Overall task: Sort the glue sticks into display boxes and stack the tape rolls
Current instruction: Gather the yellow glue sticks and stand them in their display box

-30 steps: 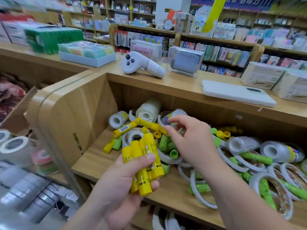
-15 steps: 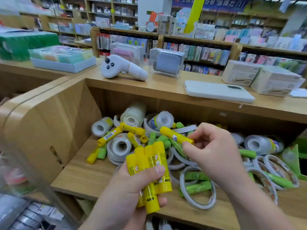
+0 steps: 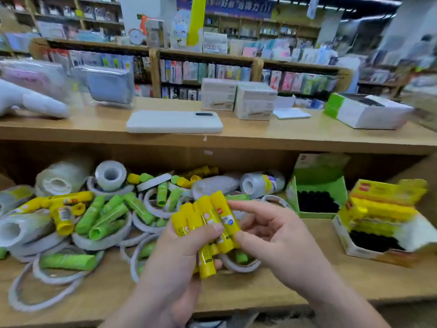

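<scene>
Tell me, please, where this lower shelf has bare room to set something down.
Bare wood on the lower shelf lies in front of the green display box, between the right hand and the yellow display box. Left of that hand, tape rolls and loose glue sticks crowd the shelf.

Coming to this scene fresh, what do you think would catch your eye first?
A bunch of yellow glue sticks at centre, gripped by the left hand, the right hand pinching its rightmost stick. Behind, green sticks and tape rolls litter the shelf; a green box and a yellow box stand at right.
</scene>
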`<state>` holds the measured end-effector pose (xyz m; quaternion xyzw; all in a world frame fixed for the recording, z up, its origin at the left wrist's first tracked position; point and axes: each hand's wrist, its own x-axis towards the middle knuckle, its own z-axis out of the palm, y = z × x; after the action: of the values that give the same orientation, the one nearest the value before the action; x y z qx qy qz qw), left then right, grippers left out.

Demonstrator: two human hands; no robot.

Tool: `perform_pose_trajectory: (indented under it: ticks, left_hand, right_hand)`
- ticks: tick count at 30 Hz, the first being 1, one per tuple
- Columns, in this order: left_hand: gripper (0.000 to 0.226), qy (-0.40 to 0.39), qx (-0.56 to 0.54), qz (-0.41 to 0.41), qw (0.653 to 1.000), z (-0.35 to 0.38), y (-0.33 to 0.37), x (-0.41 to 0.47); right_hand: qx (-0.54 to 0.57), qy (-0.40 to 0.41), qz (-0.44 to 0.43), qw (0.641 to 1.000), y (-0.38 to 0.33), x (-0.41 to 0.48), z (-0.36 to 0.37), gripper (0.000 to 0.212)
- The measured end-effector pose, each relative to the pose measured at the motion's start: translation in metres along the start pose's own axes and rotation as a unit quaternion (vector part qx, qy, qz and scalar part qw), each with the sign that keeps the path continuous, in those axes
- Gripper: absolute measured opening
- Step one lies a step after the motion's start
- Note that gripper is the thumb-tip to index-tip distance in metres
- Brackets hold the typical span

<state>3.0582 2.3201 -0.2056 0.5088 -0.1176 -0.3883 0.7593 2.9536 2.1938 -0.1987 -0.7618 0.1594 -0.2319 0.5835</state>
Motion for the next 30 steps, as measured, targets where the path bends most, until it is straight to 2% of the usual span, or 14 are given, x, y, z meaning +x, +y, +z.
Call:
perform_pose_trajectory:
  ticks: [4, 7, 9, 11, 14, 16, 19, 23, 30]
  left_hand:
    - [0.044, -0.026, 0.019, -0.001, 0.999, 0.053, -0.032, 0.004]
    - [0.042, -0.051, 0.034, -0.004, 0.998, 0.096, -0.056, 0.005]
    - [0.048, -0.079, 0.051, -0.01, 0.996, 0.123, -0.07, 0.004]
    - [0.053, -0.095, 0.068, -0.015, 0.993, 0.146, -0.084, 0.004]
    - [0.056, -0.117, 0.093, -0.012, 0.989, 0.177, -0.1, 0.001]
    - [0.055, -0.1, 0.097, -0.003, 0.99, 0.192, -0.106, 0.001]
    - [0.048, -0.039, 0.125, 0.024, 0.991, 0.202, -0.116, 0.012]
    - [0.044, 0.013, 0.172, 0.049, 0.984, 0.202, -0.128, 0.032]
    - [0.043, 0.003, 0.208, 0.047, 0.977, 0.2, -0.143, 0.048]
  right_hand:
    - [-0.027, 0.071, -0.017, 0.997, 0.012, -0.018, -0.051, 0.03]
    - [-0.045, 0.085, -0.019, 0.995, 0.019, -0.035, -0.098, 0.021]
    - [-0.069, 0.091, -0.019, 0.993, 0.024, -0.046, -0.131, 0.017]
    - [-0.073, 0.088, -0.017, 0.993, 0.028, -0.056, -0.163, 0.026]
    - [-0.075, 0.046, -0.015, 0.996, 0.032, -0.066, -0.206, 0.058]
    - [-0.099, 0.038, -0.031, 0.994, 0.028, -0.07, -0.228, 0.055]
    - [-0.129, 0.092, -0.037, 0.987, 0.02, -0.068, -0.255, 0.039]
    - [-0.26, 0.148, -0.053, 0.953, 0.021, -0.052, -0.278, 0.023]
    - [-0.392, 0.14, -0.067, 0.907, 0.041, -0.026, -0.273, 0.02]
